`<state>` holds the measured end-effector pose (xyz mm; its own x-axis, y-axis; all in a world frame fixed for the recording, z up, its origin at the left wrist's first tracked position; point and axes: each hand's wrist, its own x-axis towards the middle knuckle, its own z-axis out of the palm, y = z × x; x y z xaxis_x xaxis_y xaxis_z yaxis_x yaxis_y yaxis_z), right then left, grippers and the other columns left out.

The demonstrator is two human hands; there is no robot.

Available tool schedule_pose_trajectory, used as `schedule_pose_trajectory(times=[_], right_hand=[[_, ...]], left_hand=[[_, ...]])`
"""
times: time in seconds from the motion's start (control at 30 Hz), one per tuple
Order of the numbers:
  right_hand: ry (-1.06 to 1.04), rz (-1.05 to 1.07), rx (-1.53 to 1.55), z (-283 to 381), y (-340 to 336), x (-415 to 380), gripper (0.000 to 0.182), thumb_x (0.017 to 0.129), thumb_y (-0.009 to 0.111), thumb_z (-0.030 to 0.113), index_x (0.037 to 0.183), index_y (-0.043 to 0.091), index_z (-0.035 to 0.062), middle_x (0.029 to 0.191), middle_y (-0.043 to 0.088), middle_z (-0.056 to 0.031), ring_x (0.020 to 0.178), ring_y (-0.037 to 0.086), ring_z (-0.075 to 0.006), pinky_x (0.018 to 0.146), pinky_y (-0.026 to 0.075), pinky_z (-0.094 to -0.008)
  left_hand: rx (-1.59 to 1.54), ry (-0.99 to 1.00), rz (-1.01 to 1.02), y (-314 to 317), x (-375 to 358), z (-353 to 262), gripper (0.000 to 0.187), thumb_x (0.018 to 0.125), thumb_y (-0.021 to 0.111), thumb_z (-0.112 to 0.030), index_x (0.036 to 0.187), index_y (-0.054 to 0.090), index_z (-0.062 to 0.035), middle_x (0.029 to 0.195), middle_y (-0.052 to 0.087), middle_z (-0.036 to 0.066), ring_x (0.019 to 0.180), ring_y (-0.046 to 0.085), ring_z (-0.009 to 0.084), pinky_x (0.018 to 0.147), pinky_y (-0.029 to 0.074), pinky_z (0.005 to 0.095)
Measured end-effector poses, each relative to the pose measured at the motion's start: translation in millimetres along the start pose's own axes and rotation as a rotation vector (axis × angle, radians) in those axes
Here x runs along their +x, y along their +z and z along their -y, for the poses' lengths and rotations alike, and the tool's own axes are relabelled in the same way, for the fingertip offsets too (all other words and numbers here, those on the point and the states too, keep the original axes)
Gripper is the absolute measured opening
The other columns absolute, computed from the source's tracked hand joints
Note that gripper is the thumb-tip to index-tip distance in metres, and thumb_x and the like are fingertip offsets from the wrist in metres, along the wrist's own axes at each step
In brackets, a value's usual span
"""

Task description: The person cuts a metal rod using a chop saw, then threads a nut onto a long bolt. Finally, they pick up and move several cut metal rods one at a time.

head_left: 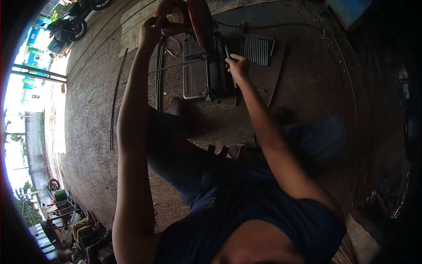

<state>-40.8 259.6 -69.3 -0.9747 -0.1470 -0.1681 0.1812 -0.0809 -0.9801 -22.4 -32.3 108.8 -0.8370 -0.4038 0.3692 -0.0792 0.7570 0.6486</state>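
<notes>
Here the left hand has its fingers wrapped round the handle of a chop saw standing on the floor. The right hand pinches a dark metal bar at the saw's base, beside a stack of cut bars.

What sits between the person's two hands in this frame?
In the head view, the orange-red round blade guard of the grey metal chop saw sits between the left hand, raised at its handle, and the right hand holding a dark rod.
</notes>
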Motion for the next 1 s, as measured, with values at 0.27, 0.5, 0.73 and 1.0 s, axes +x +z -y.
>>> schedule_pose_trajectory(times=[0.27, 0.5, 0.73, 1.0], right_hand=[[0.051, 0.065, -0.177, -36.3, 32.3, 6.2, 0.039, 0.086, 0.066, 0.006, 0.122, 0.058, -0.0073, 0.074, 0.066, -0.0083, 0.059, 0.059, -0.0097, 0.049, 0.047, -0.0237], [0.035, 0.077, -0.333, -38.9, 36.7, 2.4, 0.038, 0.086, 0.068, 0.015, 0.119, 0.063, -0.0019, 0.083, 0.069, -0.0119, 0.069, 0.064, -0.0145, 0.063, 0.051, -0.0269], [0.029, 0.085, -0.355, -43.9, 35.4, -2.7, 0.037, 0.084, 0.068, 0.02, 0.116, 0.066, 0.0009, 0.095, 0.072, -0.0169, 0.082, 0.07, -0.0206, 0.076, 0.054, -0.0305], [-0.026, 0.121, -0.132, -45.6, 35.5, -2.6, 0.03, 0.088, 0.064, 0.005, 0.116, 0.063, -0.006, 0.071, 0.064, -0.006, 0.057, 0.057, -0.0075, 0.048, 0.045, -0.0226]], left_hand=[[-0.002, -0.013, 0.046, -1.9, 3.7, 7.7, 0.055, 0.089, 0.059, -0.051, 0.116, 0.066, -0.0039, 0.109, 0.068, 0.017, 0.103, 0.065, 0.03, 0.089, 0.048, 0.0393], [-0.006, -0.027, 0.054, -5.8, -0.6, -2.6, 0.056, 0.09, 0.058, -0.05, 0.119, 0.065, -0.0029, 0.111, 0.068, 0.017, 0.106, 0.064, 0.0299, 0.09, 0.048, 0.0386], [-0.017, -0.004, 0.056, -5.3, 2.2, 4.0, 0.054, 0.09, 0.059, -0.049, 0.119, 0.065, -0.0037, 0.11, 0.069, 0.017, 0.104, 0.065, 0.0292, 0.09, 0.049, 0.0383], [0.027, -0.029, 0.07, -7.0, 0.2, -3.0, 0.054, 0.089, 0.059, -0.05, 0.119, 0.065, -0.0049, 0.109, 0.069, 0.016, 0.104, 0.066, 0.0289, 0.089, 0.049, 0.0385]])
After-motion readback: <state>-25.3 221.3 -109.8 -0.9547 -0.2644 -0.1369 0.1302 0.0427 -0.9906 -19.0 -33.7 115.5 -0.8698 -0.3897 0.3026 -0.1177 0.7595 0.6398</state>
